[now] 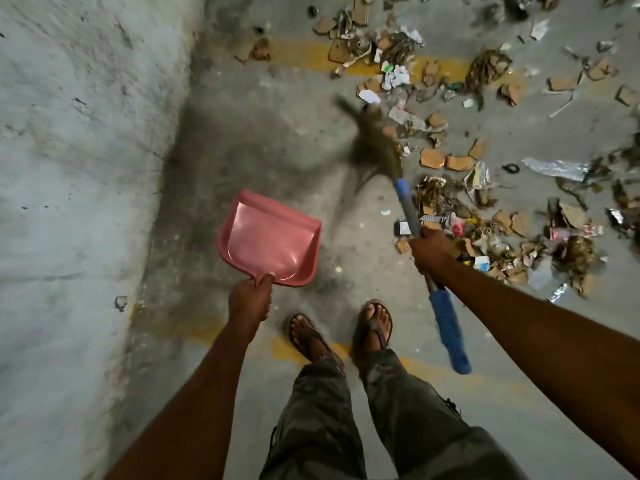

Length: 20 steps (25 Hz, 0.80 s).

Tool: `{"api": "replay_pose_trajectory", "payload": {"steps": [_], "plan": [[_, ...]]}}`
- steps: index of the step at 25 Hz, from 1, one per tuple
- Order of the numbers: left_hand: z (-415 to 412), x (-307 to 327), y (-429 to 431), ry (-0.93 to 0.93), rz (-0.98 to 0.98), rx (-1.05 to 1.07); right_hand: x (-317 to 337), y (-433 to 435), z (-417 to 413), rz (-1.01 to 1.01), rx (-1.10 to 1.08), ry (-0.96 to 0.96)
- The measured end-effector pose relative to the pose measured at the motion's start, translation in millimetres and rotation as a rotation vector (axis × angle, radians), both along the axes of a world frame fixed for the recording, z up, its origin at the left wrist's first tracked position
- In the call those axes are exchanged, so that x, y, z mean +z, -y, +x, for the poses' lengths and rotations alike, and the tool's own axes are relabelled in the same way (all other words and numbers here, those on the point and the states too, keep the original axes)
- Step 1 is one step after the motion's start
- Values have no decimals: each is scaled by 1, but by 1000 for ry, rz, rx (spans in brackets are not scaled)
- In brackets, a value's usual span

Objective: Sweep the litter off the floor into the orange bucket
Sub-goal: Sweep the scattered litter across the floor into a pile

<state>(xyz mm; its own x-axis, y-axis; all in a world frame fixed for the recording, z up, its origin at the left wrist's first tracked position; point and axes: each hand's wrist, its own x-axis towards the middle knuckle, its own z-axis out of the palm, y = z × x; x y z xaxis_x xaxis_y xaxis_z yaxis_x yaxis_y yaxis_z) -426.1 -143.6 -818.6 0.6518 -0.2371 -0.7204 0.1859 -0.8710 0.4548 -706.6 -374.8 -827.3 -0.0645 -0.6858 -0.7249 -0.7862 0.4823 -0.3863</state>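
Observation:
My left hand (250, 298) grips the handle of an empty pink dustpan (270, 239), held above the floor with its mouth facing away from me. My right hand (431, 252) holds the grey shaft of a broom (405, 202) with blue wrapped sections. Its brush head (372, 140) is blurred and sits at the left edge of the litter. Litter (491, 140) of torn cardboard, paper scraps, wrappers and dry leaves is spread over the concrete floor on the right and far side. No orange bucket is in view.
A rough grey wall (76, 168) runs along the left, meeting the floor in a dark, dirty strip. Faded yellow lines (311, 55) cross the floor far ahead and near my sandalled feet (341, 332). Bare concrete lies between the dustpan and the broom.

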Motion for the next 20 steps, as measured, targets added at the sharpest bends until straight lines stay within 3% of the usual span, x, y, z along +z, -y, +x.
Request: {"api": "replay_pose_trajectory", "payload": {"steps": [2,5,11,14,18,20], "plan": [[-19,1,-3,-15,-38,-5,5,-4,1,-153,-82,20],[-39,6,-15,-37,-48,-19,37,-38,-15,-175,-156,184],[-59,3,-59,-2,0,-131,52,-179,-82,38,201,185],[-76,-1,-82,-42,12,-148,31,-198,-128,199,115,72],[-107,-12,-87,-86,-25,-194,-3,-177,-162,-27,58,-128],[-124,-12,-82,-90,-39,-229,-4,-172,-165,-152,13,-93]]}}
